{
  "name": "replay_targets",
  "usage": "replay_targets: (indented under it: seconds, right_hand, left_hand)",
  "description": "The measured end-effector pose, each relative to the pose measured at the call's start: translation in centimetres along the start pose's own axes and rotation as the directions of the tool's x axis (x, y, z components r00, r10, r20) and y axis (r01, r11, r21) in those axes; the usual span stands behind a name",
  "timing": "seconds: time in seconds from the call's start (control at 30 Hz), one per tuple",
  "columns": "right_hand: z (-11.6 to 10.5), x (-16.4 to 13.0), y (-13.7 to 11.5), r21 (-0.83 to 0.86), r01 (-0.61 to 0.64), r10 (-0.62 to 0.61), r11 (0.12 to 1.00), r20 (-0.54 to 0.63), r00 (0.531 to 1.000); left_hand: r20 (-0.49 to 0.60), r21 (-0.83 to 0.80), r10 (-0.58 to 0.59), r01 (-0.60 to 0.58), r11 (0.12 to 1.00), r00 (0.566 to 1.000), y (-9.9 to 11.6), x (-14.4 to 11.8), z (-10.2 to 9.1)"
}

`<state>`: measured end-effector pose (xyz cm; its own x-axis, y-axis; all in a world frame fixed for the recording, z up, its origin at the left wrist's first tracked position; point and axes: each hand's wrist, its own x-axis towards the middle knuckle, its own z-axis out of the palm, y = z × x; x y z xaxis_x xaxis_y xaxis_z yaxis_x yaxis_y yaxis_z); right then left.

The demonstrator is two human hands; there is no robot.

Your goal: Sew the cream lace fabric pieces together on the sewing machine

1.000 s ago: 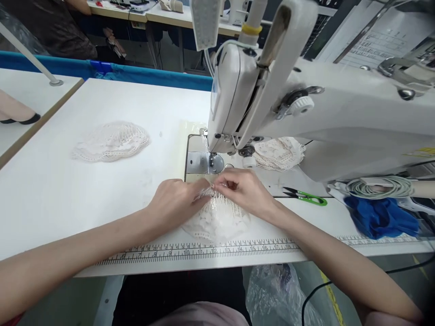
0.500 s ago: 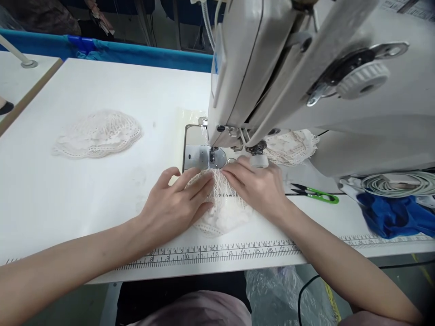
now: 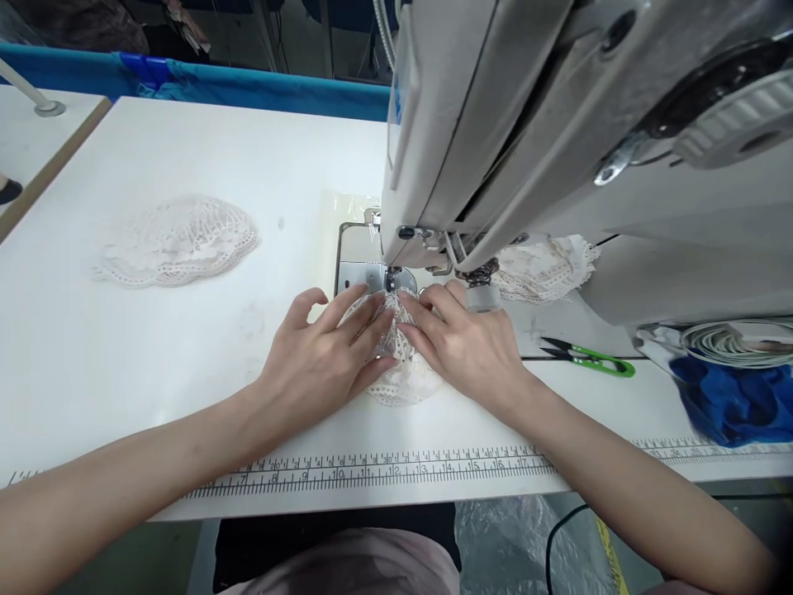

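Left hand point(image 3: 319, 351) open, fingers spread, and right hand point(image 3: 474, 347) bent, its grip indeterminable, both rest on lace point(image 3: 404, 387) at the presser foot point(image 3: 391, 281), with snips point(image 3: 598, 361) rightward and, below the table point(image 3: 167, 355), a plastic bag point(image 3: 514, 541), contents indistinct.

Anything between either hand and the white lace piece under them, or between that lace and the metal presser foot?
Nothing visible. Left hand and right hand rest fingers on the white lace piece, whose far edge lies by the metal presser foot; contact there is unclear. Green-handled snips lie off to the right.
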<state>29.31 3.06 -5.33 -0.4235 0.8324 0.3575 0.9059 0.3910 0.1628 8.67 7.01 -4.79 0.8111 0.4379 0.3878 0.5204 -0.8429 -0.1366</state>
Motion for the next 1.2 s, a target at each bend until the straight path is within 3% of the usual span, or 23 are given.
replay_targets:
  seconds: [1.2]
  right_hand:
    - [0.4,0.3,0.9,-0.046,-0.066,0.067,0.997,0.021,0.998]
  left_hand:
    - [0.003,-0.083,-0.060,0.060,0.995,0.998,-0.8,0.6,1.1]
